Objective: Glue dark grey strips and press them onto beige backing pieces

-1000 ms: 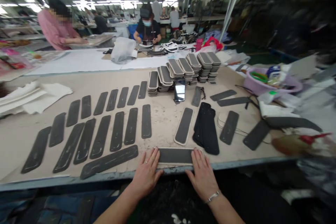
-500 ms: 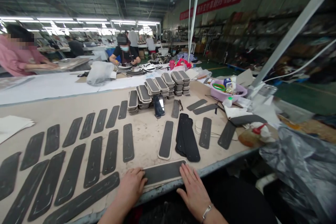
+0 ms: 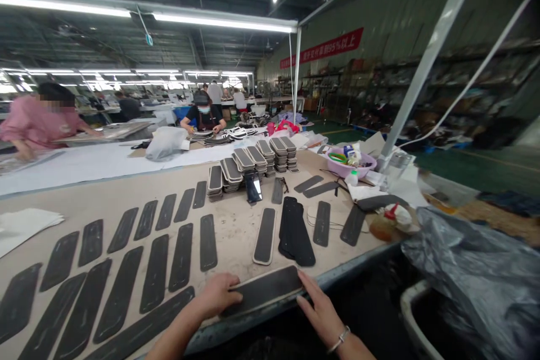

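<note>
My left hand [image 3: 216, 295] lay bent over the left end of a pale-edged gray strip [image 3: 270, 288], though I cannot tell whether it pinched; my right hand [image 3: 321, 305] was unclenched, fingertips at the other end. The strip sat along the front edge of the worktable [image 3: 234, 205]. I judged the step in hand to be aligning or pressing its layers; the next move called for even pressure and matched borders. Beyond lay another bordered strip [image 3: 265, 236], fanned black strips [image 3: 298, 233], smeared dark strips [image 3: 183, 257] leftward, then a phone [image 3: 253, 187] before stacked bordered strips [image 3: 244, 158].
</note>
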